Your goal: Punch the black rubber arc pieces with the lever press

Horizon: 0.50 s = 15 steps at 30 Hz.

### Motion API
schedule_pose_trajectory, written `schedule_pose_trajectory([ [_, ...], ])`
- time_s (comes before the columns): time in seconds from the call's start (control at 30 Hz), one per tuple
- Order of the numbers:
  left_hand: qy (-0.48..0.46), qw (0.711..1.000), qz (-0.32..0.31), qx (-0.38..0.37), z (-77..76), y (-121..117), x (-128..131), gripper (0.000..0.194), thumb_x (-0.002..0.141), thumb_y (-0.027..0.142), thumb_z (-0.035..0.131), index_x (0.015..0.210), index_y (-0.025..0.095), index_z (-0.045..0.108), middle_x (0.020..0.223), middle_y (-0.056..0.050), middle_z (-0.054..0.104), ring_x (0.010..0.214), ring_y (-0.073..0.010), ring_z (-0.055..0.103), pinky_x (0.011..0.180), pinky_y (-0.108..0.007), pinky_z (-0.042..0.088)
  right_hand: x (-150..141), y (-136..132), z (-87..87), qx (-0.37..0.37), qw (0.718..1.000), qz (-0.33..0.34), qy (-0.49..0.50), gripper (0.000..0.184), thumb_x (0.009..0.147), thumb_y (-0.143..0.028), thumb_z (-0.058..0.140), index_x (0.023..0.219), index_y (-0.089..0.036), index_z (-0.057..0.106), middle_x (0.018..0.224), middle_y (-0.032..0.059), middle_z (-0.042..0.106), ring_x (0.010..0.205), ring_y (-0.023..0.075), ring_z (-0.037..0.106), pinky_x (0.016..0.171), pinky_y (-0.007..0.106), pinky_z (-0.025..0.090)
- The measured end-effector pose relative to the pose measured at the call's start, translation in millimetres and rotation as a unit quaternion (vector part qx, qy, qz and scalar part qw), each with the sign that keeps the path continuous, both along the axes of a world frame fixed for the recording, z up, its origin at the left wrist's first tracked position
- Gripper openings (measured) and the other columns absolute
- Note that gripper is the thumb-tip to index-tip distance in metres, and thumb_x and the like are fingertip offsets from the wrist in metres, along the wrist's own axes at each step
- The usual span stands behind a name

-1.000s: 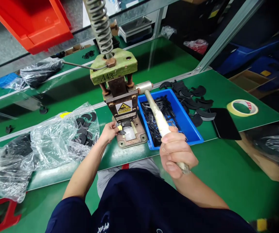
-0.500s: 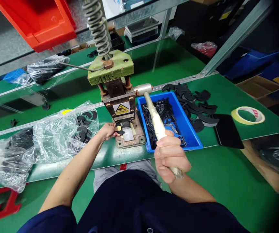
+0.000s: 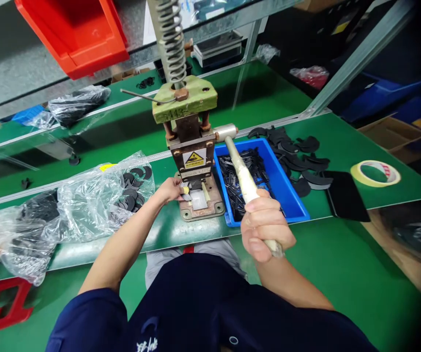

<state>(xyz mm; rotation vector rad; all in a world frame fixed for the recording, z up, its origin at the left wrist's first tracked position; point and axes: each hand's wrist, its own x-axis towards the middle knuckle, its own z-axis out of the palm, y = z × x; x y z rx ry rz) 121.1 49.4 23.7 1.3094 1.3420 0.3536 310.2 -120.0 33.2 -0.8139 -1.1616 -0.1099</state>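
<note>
My left hand (image 3: 171, 189) is at the left side of the press base (image 3: 216, 205), thumb and fingers pinched on a small flat curved piece (image 3: 186, 196). A yellow patch shows at the fingertips; I cannot make out whether it is on a finger or on the piece. The piece looks light grey and lies beside the pale metal block (image 3: 198, 199) under the press head. My right hand (image 3: 268, 226) is wrapped round the cream-wrapped lever (image 3: 246, 182) of the hand press (image 3: 192, 151). That lever slants from the shaft on the press's right side down towards me.
Right of the press, a blue tray (image 3: 287, 195) holds many small black parts. Black curved pieces (image 3: 285, 142), a black tablet-like slab (image 3: 346, 195) and a tape roll (image 3: 375, 173) lie further right. Clear plastic bags (image 3: 82, 200) with black pieces lie left. A red bin (image 3: 86, 44) hangs above.
The view has shifted, so the press and tray appear further right. The piece in my left fingers looked dark before and now shows light grey. My right hand stays on the lever.
</note>
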Motion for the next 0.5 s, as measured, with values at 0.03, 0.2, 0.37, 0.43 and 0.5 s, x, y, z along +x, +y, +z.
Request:
schedule_pose_trajectory([
  [0.03, -0.007, 1.0, -0.009, 0.0, 0.8, -1, 0, 0.016, 0.063, 0.0, 0.074, 0.069, 0.012, 0.065, 0.054, 0.002, 0.06, 0.045, -0.0098, 0.055, 0.044, -0.019, 0.046, -2, 2, 6.8, 0.047, 0.999, -0.003, 0.003, 0.031, 0.075, -0.046, 0.054, 0.061, -0.024, 0.038, 0.053, -0.0063, 0.042, 0.062, 0.0163, 0.055, 0.088, 0.048, 0.05],
  [0.2, 0.005, 0.998, -0.057, 0.007, 5.3, 3, 3, 0.019, 0.059, -0.004, 0.07, 0.062, 0.012, 0.062, 0.045, 0.005, 0.052, 0.038, -0.0076, 0.047, 0.038, -0.015, 0.035, -13, 9, 29.5, 0.147, 0.989, 0.003, 0.022, 0.024, 0.069, -0.028, 0.055, 0.056, -0.022, 0.036, 0.054, -0.0035, 0.046, 0.063, 0.0179, 0.054, 0.08, 0.048, 0.05],
  [0.37, 0.01, 0.998, -0.024, -0.053, 5.6, 4, 1, 0.015, 0.065, 0.0, 0.068, 0.064, 0.012, 0.06, 0.045, 0.001, 0.055, 0.04, -0.0137, 0.057, 0.04, -0.018, 0.04, -14, 10, 32.7, 0.16, 0.987, 0.012, 0.011, 0.025, 0.064, -0.023, 0.055, 0.052, -0.021, 0.034, 0.052, -0.003, 0.046, 0.058, 0.0168, 0.051, 0.075, 0.046, 0.05],
  [0.43, 0.001, 0.997, -0.011, -0.072, 3.6, 0, 0, 0.013, 0.07, 0.0, 0.065, 0.069, 0.011, 0.059, 0.05, -0.002, 0.059, 0.044, -0.0163, 0.062, 0.043, -0.02, 0.045, -13, 9, 32.1, 0.158, 0.987, 0.012, 0.016, 0.025, 0.064, -0.023, 0.056, 0.051, -0.021, 0.035, 0.052, -0.0023, 0.049, 0.059, 0.0167, 0.053, 0.077, 0.045, 0.05],
  [0.5, -0.009, 0.997, -0.003, -0.08, 1.2, -4, -1, 0.012, 0.074, 0.0, 0.062, 0.072, 0.012, 0.058, 0.052, -0.002, 0.06, 0.046, -0.0161, 0.064, 0.046, -0.021, 0.048, -11, 9, 31.4, 0.161, 0.987, 0.014, 0.017, 0.026, 0.063, -0.023, 0.058, 0.05, -0.021, 0.035, 0.052, -0.002, 0.049, 0.059, 0.0163, 0.054, 0.077, 0.044, 0.049],
])
